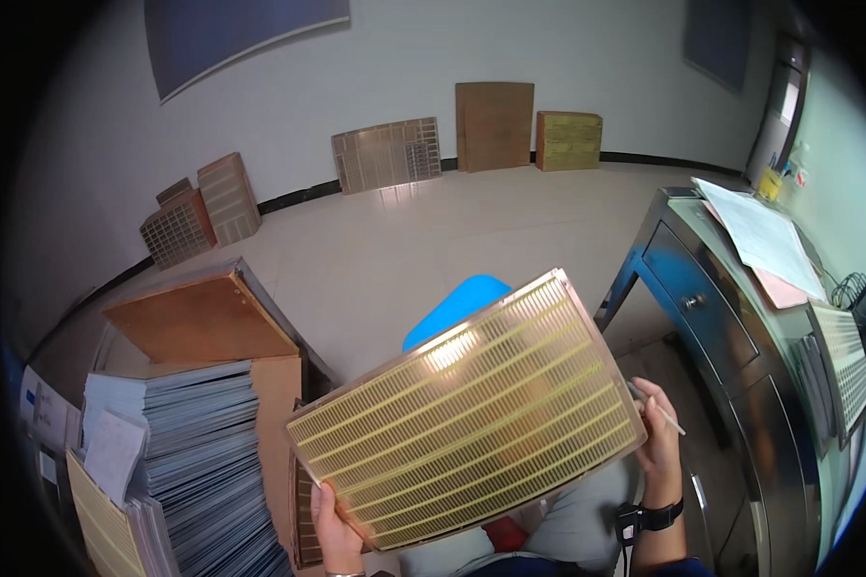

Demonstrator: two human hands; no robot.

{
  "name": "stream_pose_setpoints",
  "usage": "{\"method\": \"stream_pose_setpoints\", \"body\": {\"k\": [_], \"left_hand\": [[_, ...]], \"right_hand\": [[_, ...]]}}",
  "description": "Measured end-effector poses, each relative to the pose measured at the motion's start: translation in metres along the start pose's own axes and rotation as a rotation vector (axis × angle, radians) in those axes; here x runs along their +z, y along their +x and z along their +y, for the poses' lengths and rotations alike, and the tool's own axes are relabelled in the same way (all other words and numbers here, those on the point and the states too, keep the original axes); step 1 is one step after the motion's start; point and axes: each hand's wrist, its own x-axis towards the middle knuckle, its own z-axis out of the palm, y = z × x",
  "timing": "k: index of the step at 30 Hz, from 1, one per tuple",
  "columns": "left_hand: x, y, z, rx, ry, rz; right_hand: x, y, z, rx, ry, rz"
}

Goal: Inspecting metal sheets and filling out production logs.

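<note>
A large copper-coloured panel [462, 413] with rows of yellow-green lines, like a circuit board panel, is tilted above my lap. My left hand [335, 534] grips its lower left corner, thumb on top and fingers hidden beneath. At the panel's right edge, my right hand [656, 428] is closed around a thin pale pen-like stick [672, 421]. Whether those fingers also bear the panel's weight I cannot tell. A similar brown panel [305, 514] shows partly under the left end of the held one.
On the left, a box [277, 433] holds many thin grey-blue sheets [202, 452] on edge. A dark drawer desk [698, 298] with papers [765, 240] and a keyboard [842, 365] stands right. Behind the panel is a blue seat [457, 308]. Panel stacks [496, 125] lean against the far wall.
</note>
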Motion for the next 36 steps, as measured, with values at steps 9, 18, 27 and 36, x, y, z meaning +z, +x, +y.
{"method": "stream_pose_setpoints", "body": {"k": [9, 18, 27, 36], "left_hand": [[0.002, -0.001, 0.007, 0.015, 0.078, 0.054], [0.012, 0.000, 0.034, 0.330, 0.234, -0.088], [0.014, 0.024, 0.027, 0.127, 0.051, 0.020], [0.003, 0.040, 0.026, -0.056, -0.241, -0.074]], "right_hand": [[0.009, -0.011, -0.013, -0.018, -0.308, -0.147], [-0.010, -0.006, -0.005, -0.006, -0.403, -0.195], [0.000, -0.005, 0.022, -0.123, -0.039, -0.104], [0.015, -0.004, 0.008, 0.275, 0.439, -0.203]]}}
